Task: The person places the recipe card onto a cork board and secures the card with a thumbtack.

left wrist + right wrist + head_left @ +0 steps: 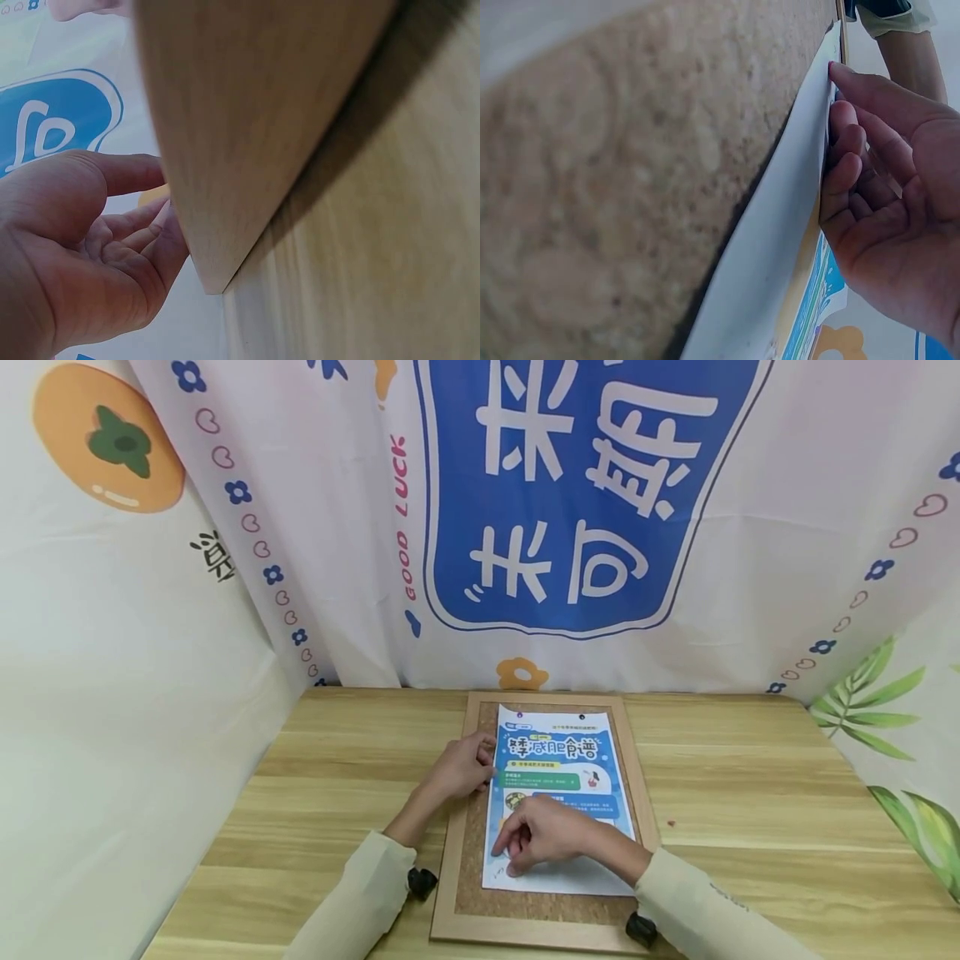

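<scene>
A printed paper poster (555, 760) lies on a cork board (472, 877) with a wooden frame. A purple push pin (520, 715) and a black push pin (582, 717) sit at its top. My left hand (463, 765) reaches over the frame, fingertips at the poster's left edge. In the left wrist view the frame's side (225, 135) hides those fingertips. My right hand (543, 835) is over the poster's lower left corner. In the right wrist view its straight thumb presses a small red thing (830, 66) at the poster's edge, the other fingers bent. The poster's near edge (757, 247) lifts off the cork.
The board lies on a wood-grain table (750, 777). A small red thing (671, 822) lies on the table right of the frame. A printed curtain (345, 568) hangs behind the table's far edge. White fabric (112, 693) hangs on the left.
</scene>
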`<state>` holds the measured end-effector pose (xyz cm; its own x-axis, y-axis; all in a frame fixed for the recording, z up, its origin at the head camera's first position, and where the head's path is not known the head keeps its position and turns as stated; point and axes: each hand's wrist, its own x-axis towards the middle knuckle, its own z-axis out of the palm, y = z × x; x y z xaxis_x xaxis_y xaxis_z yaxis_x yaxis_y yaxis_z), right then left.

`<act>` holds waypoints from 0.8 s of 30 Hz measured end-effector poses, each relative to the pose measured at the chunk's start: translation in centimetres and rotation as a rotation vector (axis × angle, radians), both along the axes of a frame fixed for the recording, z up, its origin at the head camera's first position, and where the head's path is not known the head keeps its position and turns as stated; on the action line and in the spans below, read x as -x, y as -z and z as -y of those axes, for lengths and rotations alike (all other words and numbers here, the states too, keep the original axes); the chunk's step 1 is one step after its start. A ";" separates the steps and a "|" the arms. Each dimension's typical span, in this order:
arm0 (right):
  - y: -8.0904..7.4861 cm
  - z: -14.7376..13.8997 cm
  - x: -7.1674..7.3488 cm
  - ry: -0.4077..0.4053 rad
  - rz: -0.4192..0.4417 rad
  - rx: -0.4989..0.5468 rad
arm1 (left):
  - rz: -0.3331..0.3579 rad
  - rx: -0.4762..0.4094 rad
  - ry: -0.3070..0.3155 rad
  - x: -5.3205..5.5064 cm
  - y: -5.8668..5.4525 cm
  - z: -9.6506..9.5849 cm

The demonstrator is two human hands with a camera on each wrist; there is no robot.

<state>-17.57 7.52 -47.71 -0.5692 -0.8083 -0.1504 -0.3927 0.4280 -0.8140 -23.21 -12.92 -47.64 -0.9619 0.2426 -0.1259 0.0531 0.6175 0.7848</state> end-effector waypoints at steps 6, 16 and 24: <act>-0.1 0.3 -0.3 0.031 -0.001 -0.011 | 0.005 -0.012 0.002 -0.1 -0.1 0.0; -0.2 0.4 -0.5 0.051 -0.001 -0.014 | 0.003 -0.019 0.009 -0.1 0.0 0.1; -0.1 0.1 -0.1 0.005 -0.005 0.009 | -0.004 -0.019 0.016 0.1 0.1 0.2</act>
